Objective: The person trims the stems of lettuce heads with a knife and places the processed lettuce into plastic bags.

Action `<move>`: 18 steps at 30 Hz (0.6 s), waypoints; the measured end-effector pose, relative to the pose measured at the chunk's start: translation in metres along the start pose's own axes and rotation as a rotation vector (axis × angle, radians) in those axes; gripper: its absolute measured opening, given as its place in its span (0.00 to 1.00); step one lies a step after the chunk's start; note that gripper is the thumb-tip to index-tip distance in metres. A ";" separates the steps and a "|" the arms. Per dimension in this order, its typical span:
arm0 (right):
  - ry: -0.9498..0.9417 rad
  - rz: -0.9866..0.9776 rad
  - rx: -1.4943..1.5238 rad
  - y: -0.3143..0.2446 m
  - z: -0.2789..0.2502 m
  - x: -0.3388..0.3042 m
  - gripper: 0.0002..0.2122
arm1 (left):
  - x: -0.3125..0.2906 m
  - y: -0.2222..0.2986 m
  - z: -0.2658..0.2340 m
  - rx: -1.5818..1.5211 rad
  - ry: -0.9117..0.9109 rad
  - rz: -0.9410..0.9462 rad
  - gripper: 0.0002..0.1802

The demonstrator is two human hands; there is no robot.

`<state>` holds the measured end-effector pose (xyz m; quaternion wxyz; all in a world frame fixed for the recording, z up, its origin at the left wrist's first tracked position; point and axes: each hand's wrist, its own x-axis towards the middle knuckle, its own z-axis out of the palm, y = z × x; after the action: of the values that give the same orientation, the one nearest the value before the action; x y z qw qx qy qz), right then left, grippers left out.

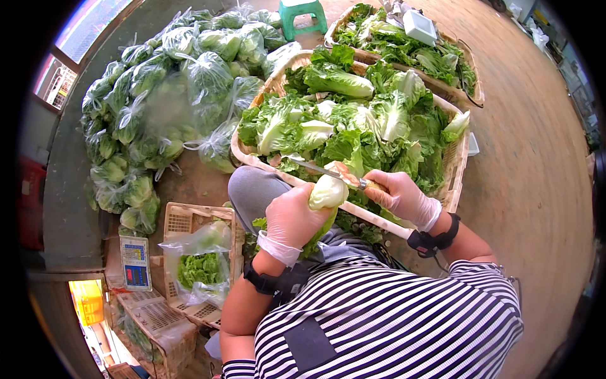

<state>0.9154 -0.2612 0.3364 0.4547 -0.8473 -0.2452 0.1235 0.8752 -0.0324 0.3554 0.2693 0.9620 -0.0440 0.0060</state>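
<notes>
In a thin clear glove, my left hand [291, 213] grips a head of lettuce [328, 192], its pale stem end turned up and its green leaves hanging below my fist. My right hand [404, 196], also gloved, is closed round the handle of a knife [323, 169]. The blade points left and lies at the lettuce's cut base, where a brownish piece [343, 172] shows against it. Just beyond both hands stands a large cream plastic basket [456, 165] heaped with loose lettuce leaves [353, 126].
Bagged lettuces [208, 44] are piled at the far left. A second leaf-filled basket [476, 85] holds a white tray [419, 28] at the back, near a green stool [303, 18]. At lower left are a scale [136, 262] and a crate [180, 218] with a bagged lettuce [199, 268].
</notes>
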 end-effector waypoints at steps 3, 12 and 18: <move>-0.010 0.000 0.023 -0.003 0.001 -0.002 0.13 | 0.001 0.000 0.002 0.021 -0.005 -0.004 0.15; 0.021 0.010 -0.011 0.019 0.007 -0.009 0.14 | -0.005 0.000 0.010 -0.023 0.072 0.054 0.15; 0.145 0.487 0.173 0.078 -0.024 -0.036 0.14 | -0.017 -0.026 -0.048 -0.697 0.152 0.101 0.23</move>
<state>0.9190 -0.3341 0.2842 0.4986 -0.8460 0.0106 0.1885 0.8611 0.0164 0.3823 0.5830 0.8059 -0.0708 0.0756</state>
